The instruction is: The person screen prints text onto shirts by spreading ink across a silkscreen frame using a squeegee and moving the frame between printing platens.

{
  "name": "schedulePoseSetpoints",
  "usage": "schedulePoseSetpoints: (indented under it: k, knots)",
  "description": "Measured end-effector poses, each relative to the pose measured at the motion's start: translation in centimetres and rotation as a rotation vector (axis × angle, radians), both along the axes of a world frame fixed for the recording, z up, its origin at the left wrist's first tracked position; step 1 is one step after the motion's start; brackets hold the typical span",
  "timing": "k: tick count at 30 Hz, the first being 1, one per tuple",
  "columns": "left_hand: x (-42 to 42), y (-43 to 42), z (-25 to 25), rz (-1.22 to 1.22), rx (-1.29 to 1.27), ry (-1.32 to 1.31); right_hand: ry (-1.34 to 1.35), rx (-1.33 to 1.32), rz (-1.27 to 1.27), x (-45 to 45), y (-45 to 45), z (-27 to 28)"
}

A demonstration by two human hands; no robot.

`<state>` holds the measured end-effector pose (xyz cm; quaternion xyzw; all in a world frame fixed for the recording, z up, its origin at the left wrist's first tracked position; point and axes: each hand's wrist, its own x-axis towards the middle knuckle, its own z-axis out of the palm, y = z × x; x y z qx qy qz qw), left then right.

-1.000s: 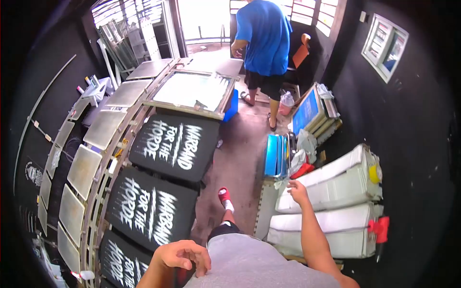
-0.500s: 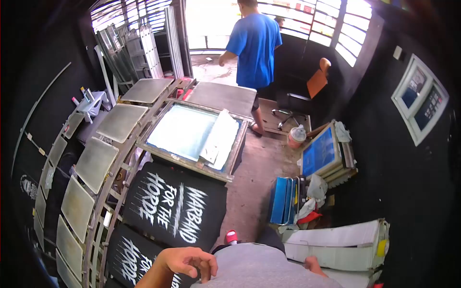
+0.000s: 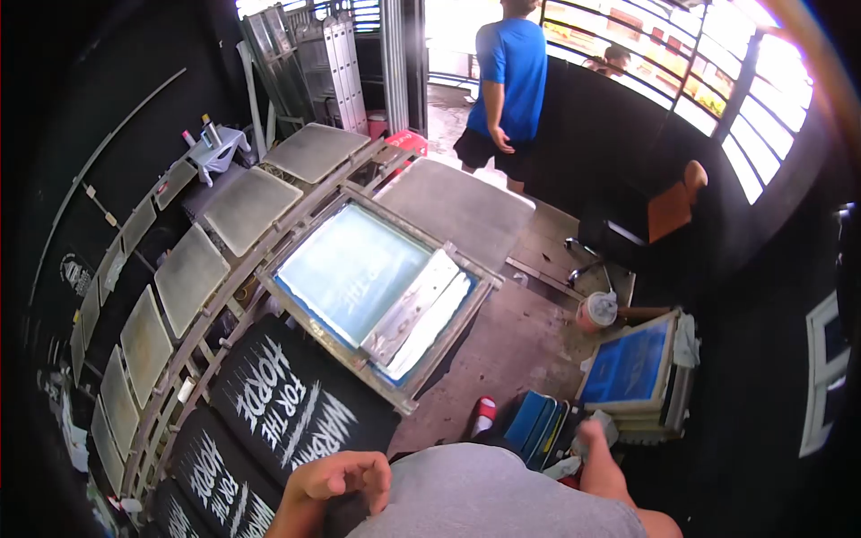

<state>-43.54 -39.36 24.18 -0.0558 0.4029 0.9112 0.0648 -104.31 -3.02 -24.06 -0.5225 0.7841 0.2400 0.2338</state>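
My left hand [image 3: 345, 481] hangs in front of my grey shirt, fingers loosely curled and apart, with nothing visible in them. Beside it lie black printed shirts [image 3: 285, 403] on platens, lettered in white with "FOR THE HORDE". Ahead of that hand, a wooden-framed printing screen [image 3: 354, 260] rests over the row, with a long squeegee [image 3: 408, 305] lying across its white ink [image 3: 421, 336]. Out to my right side is my right hand [image 3: 592, 434], near a stack of framed screens [image 3: 625, 366]; its fingers are too unclear to read.
Bare platens [image 3: 254, 209] line the curved rack on the left. A person in a blue shirt [image 3: 520, 72] stands by the doorway. An office chair [image 3: 668, 215] and a bucket [image 3: 596, 312] are at the right. Blue trays [image 3: 534, 429] stand near my foot [image 3: 485, 414].
My view has turned and come closer to the printing screen. My right hand has swung outward and forward. The person in blue has moved farther toward the doorway.
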Motion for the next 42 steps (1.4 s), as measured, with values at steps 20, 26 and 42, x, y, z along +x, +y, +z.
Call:
schedulePoseSetpoints:
  k: [20,26,42]
  knots:
    - [-3.6,5.9,-25.9,0.945,-0.433,-1.011,-0.54,-1.187,-0.385,-4.6,-54.5,27.0]
    - [-3.4,9.7,-29.1,0.986,-0.384,-1.126,-0.562,-1.095,-0.493,-3.2,-55.0,26.9]
    - [-16.6,0.8,-28.3,1.564,-0.487,-1.312,-0.823,-0.522,-0.294,0.0,-58.6,21.3]
